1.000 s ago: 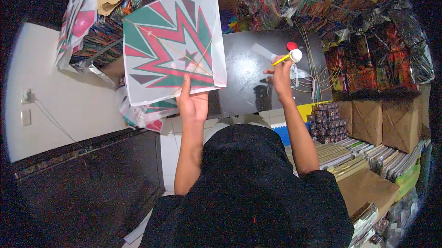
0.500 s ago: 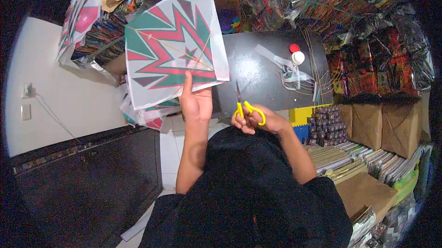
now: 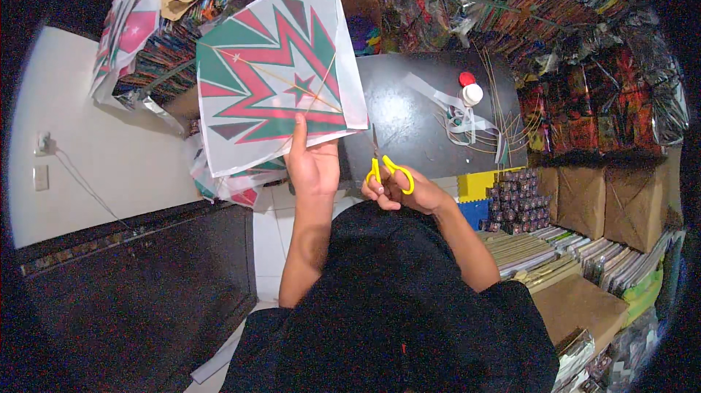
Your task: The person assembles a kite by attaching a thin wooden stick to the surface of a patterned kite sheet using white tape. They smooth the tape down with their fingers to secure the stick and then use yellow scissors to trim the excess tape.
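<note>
My left hand [image 3: 312, 167] grips a kite [image 3: 277, 75] (green and red) while my right hand [image 3: 400, 190] clutches yellow scissors [image 3: 388, 169] above the counter [image 3: 409, 123].

A dark surface [image 3: 409, 112] carries a small white bottle with a red cap [image 3: 471, 89], loose white paper strips [image 3: 449, 112] and a bundle of thin sticks [image 3: 496, 112] fanned across its right side. Behind and to the right, stacks of colourful packets wrapped in clear plastic [image 3: 584, 43] fill the shelves. Brown paper parcels [image 3: 606, 199] stand in a row at the right, with a pile of small dark spools [image 3: 515, 196] just beside them and yellow and blue blocks [image 3: 475, 196] next to those. Flat stacks of paper sheets [image 3: 540, 254] lie below. A white wall [image 3: 95, 152] with a socket and cable [image 3: 45, 145] shows at the left.
</note>
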Available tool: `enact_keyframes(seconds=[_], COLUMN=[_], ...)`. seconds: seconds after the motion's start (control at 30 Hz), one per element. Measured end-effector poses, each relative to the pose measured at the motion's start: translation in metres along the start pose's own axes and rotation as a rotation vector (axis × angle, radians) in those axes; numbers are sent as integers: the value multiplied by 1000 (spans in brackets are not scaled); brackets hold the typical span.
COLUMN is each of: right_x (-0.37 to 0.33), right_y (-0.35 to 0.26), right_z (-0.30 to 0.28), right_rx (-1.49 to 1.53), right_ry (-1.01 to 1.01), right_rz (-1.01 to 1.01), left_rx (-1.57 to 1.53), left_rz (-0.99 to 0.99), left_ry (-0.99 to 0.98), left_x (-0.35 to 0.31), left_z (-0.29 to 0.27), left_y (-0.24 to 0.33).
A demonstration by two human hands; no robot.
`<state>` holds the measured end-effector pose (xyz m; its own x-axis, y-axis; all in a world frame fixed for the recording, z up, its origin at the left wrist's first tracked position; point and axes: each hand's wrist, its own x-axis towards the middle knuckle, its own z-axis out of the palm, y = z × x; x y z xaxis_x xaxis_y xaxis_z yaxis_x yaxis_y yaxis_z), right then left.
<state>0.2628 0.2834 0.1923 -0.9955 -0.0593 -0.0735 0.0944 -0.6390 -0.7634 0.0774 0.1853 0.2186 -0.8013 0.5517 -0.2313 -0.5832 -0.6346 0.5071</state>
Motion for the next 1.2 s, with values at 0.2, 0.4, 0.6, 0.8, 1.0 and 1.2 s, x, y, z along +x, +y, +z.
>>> enact_keyframes(seconds=[0.2, 0.4, 0.6, 0.8, 1.0, 1.2], right_x=[2, 4, 7, 10, 8, 9], right_y=[0, -4, -5, -4, 0, -1], right_z=[2, 8, 9, 12, 13, 16], right_rx=[-27, -126, -105, -136, -149, -199], right_ry=[31, 81, 107, 124, 141, 165], right_rz=[-40, -30, -41, -66, -82, -59], left_rx=[31, 26, 18, 9, 7, -7], left_rz=[28, 43, 34, 28, 30, 20], left_ry=[-20, -14, -19, -27, -28, -28], left_x=[-3, 0, 0, -2, -6, -6], left_z=[8, 4, 6, 11, 11, 10], left_y=[-1, -2, -1, 2, 1, 2])
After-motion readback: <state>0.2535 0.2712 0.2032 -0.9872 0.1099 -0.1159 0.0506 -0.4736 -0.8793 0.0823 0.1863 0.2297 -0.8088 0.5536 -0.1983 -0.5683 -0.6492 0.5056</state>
